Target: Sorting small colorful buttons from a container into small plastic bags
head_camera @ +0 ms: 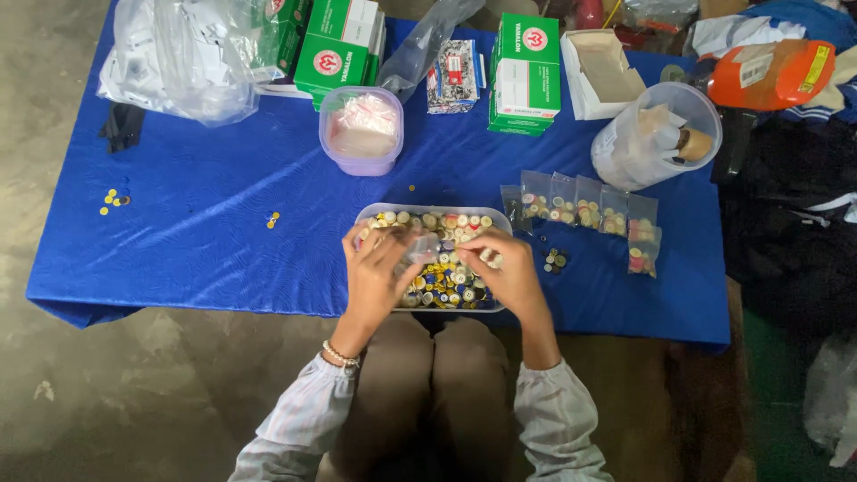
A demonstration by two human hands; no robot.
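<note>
Two bare hands over one clear rectangular plastic tray of mixed coloured buttons (446, 299) at the near edge of the blue cloth-covered table (223, 232). Left hand (382, 268) and right hand (505, 268) both pinch a small clear plastic zip bag (423, 247), fingers curled on its edges, bag held just above the tray's buttons (too blurred to tell whether it holds anything). Right of the tray: a row of seven small clear bags filled with buttons (585, 214), lying side by side, the last one lower at the row's right end. One small loose heap of dark buttons (554, 260) between tray and row. Left on the cloth: one cluster of yellow buttons (112, 200) near the far left edge, one smaller cluster of yellow buttons (272, 218) mid-cloth, and one single button (411, 187) above the tray. Farther back: one lilac lidded plastic box (361, 134), two stacks of green and white cardboard boxes (525, 76), one open white cardboard box (600, 73), one clear round plastic tub (656, 138), one big clear plastic bag of white pieces (178, 58).
</note>
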